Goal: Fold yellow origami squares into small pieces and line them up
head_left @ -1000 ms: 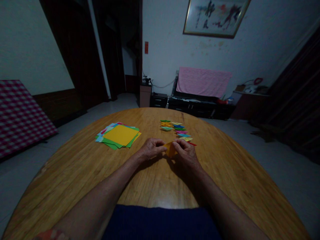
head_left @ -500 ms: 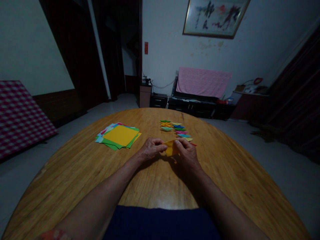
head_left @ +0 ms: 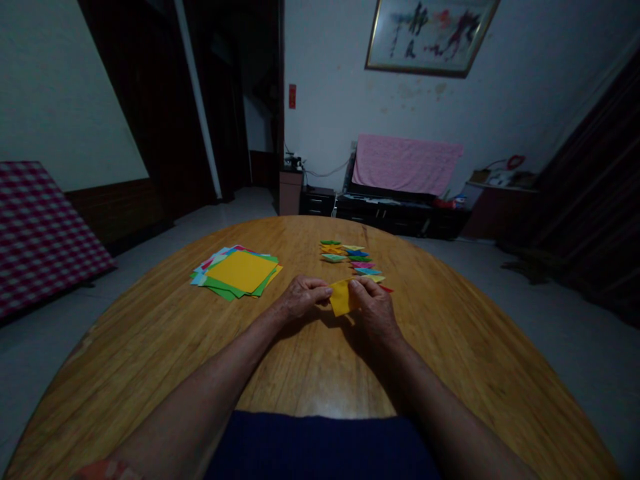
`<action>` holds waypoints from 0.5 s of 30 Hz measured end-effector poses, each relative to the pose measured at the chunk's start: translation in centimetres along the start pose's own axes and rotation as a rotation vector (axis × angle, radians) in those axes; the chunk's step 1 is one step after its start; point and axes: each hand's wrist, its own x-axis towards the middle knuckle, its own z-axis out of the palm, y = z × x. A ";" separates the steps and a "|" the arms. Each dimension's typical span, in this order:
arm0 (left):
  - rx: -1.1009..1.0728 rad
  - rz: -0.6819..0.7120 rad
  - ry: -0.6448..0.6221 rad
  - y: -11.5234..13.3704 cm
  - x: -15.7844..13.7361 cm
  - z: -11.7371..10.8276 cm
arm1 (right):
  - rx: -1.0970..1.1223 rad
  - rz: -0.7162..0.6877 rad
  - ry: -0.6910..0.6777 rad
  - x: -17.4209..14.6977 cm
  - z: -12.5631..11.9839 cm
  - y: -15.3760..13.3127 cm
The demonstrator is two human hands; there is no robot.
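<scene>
Yellow paper [head_left: 343,300], folded to a small four-sided panel, is located between the two hands over the near-middle part of the round wooden counter [head_left: 310,373]. Left hand [head_left: 301,297]: thumb and fingers pinch the left edge. Right hand [head_left: 375,303]: thumb bears on the upper right part, fingers behind, pinching it. Contact between the panel's lower edge and the counter cannot be determined.

Reference items: a fanned stack of square sheets [head_left: 243,271] lies left of the hands; small folded paper shapes [head_left: 361,265] lie beyond the hands, the nearest partly hidden by the right hand.

Step in hand, as judged: shaping or creasing the panel. The next move calls for aligned edges, a steady left pinch, and even right-thumb pressure along the fold.
</scene>
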 end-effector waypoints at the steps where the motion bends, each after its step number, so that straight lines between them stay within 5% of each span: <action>1: 0.005 0.002 0.004 0.0 0.0 0.0 | 0.002 -0.001 -0.002 0.0 0.0 0.0; 9: -0.058 -0.056 0.000 0.3 -0.4 0.3 | -0.034 0.004 -0.030 -0.1 0.1 0.5; 15: -0.174 -0.031 -0.136 0.3 -1.0 0.0 | -0.037 0.001 -0.043 -0.1 0.0 0.5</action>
